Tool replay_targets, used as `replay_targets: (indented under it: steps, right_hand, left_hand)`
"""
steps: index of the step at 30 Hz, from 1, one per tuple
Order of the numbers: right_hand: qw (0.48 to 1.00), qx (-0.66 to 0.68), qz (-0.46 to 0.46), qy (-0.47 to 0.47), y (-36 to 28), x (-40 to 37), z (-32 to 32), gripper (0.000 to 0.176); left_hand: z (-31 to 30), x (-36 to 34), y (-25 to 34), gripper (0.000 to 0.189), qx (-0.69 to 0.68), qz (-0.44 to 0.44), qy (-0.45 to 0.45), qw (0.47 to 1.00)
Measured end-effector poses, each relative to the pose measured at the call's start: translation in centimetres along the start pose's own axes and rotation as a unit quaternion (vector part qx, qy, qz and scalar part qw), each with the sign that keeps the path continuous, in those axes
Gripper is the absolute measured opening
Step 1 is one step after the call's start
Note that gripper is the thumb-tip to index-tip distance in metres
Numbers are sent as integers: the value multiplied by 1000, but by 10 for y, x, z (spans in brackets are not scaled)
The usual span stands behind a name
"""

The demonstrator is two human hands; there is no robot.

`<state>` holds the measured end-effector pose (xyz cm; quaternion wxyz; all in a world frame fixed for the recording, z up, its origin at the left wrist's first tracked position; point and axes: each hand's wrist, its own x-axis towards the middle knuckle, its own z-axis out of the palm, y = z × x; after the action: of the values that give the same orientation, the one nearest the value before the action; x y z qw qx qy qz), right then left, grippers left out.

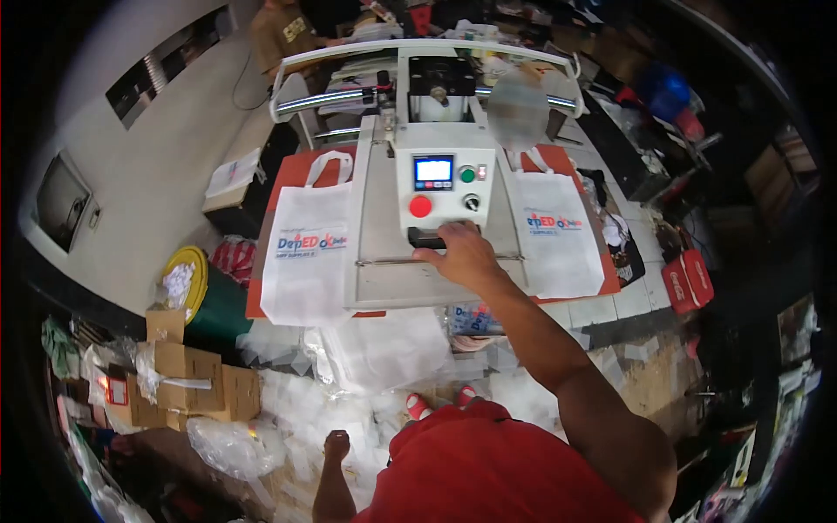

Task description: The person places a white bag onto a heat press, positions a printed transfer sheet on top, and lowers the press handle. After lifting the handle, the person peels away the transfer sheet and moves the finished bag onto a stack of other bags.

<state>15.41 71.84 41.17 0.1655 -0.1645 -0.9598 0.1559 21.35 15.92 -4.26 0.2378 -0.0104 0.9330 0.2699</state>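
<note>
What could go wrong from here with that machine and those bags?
The right hand might slip off the black handle. The left white bag lies close against the grey plate, so it could get creased or caught. Loose pale scraps lie near the red slippers, so footing might be poor.

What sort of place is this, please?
Probably a small printing workshop: a press with a lit screen stands between two printed bags, and cardboard boxes are piled nearby.
</note>
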Motion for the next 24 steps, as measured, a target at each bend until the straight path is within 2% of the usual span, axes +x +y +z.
replay_targets:
  steps: [2, 4, 6, 8, 9, 10, 12, 14, 16, 18, 19, 20, 22, 24]
  right_hand:
    - [999, -4, 30, 28, 21, -13, -5, 56]
    - [990, -68, 76, 102, 45, -25, -11, 55]
    - [986, -82, 95, 111, 72, -35, -19, 51]
    - [979, -105, 97, 143, 100, -43, -28, 46]
    - [973, -126, 71, 178, 117, -47, -30, 43]
    - [966, -143, 43, 210, 133, -52, -31, 40]
    - [971, -137, 43, 193, 164, -56, -28, 34]
    - [968, -151, 66, 189, 167, -61, -40, 31]
    - [976, -115, 81, 165, 176, -65, -53, 32]
    - [970, -142, 141, 138, 147, -70, -71, 35]
    - [972, -139, 136, 134, 144, -75, -72, 35]
    - [964, -131, 120, 197, 145, -81, -72, 36]
    - [945, -108, 66, 303, 142, -93, -74, 39]
    - [939, -98, 76, 322, 146, -95, -71, 33]
  left_hand:
    - [-11, 16, 21, 22, 8, 46, 8, 999]
    - [-10, 27, 35, 24, -7, 72, 19, 997]
    - [2, 24, 41, 23, -41, 83, 24, 995]
    - [2, 13, 60, 22, -39, 13, -76, 996]
    - [2, 5, 65, 20, 11, 93, -99, 991]
    - [12, 5, 61, 22, 67, 125, -89, 986]
    - [29, 3, 56, 23, 168, 193, -83, 963]
    - [2, -31, 115, 24, 127, 182, -120, 967]
    - [-8, -41, 140, 23, 120, 257, -98, 954]
    - [-19, -42, 164, 23, 87, 221, -110, 965]
    - [-27, -40, 177, 24, 55, 194, -128, 971]
    - [-40, -36, 189, 26, 68, 214, -166, 960]
    - [-97, -39, 261, 30, 161, 195, -268, 930]
    - [-122, -14, 276, 25, 131, 264, -298, 908]
